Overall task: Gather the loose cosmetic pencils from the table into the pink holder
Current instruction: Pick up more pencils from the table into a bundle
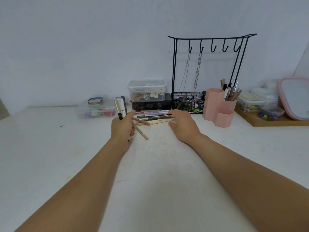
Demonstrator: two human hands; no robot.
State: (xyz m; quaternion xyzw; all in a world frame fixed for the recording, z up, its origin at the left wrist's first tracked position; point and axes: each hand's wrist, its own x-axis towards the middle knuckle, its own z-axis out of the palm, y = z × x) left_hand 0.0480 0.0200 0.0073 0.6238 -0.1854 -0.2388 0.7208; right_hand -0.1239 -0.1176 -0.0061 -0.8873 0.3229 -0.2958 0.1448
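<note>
your left hand (pixel 122 125) grips a small bundle of pencils (pixel 120 107) upright, left of centre frame. your right hand (pixel 181 123) hovers with fingers relaxed, holding nothing, over the right end of the loose pencil pile (pixel 153 117). those pencils lie mostly left-to-right just beyond your fingertips. the pink holder (pixel 219 108) stands right of the pile, nearer your right hand.
</note>
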